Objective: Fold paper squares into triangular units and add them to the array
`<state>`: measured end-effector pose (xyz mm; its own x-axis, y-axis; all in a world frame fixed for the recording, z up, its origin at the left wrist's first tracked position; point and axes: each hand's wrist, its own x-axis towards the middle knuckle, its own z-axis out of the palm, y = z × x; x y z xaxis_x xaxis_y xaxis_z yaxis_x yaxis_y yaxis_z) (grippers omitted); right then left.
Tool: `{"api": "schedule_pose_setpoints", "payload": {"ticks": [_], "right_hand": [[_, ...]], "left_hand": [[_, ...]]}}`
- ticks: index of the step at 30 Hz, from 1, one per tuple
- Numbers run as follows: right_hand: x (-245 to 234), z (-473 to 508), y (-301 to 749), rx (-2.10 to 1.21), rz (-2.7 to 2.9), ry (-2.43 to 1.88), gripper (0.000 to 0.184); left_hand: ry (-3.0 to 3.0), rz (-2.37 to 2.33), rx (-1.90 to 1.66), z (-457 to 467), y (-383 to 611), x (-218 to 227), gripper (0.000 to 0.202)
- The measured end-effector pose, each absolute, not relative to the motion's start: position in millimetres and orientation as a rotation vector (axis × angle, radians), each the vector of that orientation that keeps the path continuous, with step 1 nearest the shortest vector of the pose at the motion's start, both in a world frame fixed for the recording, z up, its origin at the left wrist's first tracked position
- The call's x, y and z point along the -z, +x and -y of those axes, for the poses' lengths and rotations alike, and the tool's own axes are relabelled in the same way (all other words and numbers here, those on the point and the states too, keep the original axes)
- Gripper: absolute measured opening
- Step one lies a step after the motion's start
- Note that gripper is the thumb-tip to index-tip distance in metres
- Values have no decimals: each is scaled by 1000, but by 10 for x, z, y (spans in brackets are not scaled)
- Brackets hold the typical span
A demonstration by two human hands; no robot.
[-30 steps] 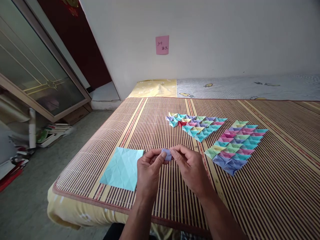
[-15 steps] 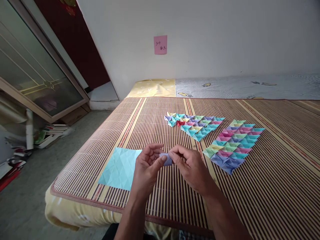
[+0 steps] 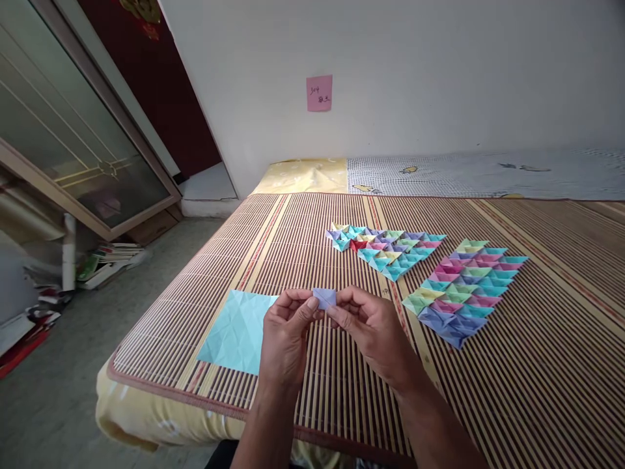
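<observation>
A small folded purple paper piece is held above the bamboo mat, pinched between both hands. My left hand grips its left side with thumb and fingertips. My right hand grips its right side the same way. A creased light blue paper sheet lies flat on the mat just left of my left hand. Beyond my hands lie two flat panels of joined coloured folded pieces, one in the middle and one to the right.
The mat covers a bed with a yellow sheet against a white wall bearing a pink note. Left of the bed is bare floor, a glass-fronted cabinet and stacked books.
The purple piece has been turned between my fingers and now shows a flatter face; my hands stay in about the same place. The camera shifted slightly.
</observation>
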<state>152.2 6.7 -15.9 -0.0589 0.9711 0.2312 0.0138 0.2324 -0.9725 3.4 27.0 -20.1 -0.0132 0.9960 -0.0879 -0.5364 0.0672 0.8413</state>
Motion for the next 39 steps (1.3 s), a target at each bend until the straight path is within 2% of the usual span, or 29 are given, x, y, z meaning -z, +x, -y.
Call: {"api": "schedule_pose_setpoints", "payload": {"ticks": [5, 7, 11, 20, 28, 39], "right_hand": [[137, -45, 1499, -544, 1547, -1144, 13], [152, -52, 1504, -312, 1624, -1152, 16], [185, -61, 1485, -118, 1691, -1097, 21], [91, 1, 1363, -564, 1401, -1004, 8], [128, 11, 1309, -580, 1311, -1088, 10], [126, 33, 1278, -615, 1243, -1097, 3]], "left_hand": [[1166, -1078, -1431, -217, -13, 168, 14], [1282, -1111, -1393, -196, -18, 134, 16], [1203, -965, -1348, -189, -1, 93, 13], [1056, -880, -1466, -214, -3, 142, 11], [1048, -899, -1500, -153, 41, 116, 13], [975, -876, -1523, -187, 38, 171, 18]]}}
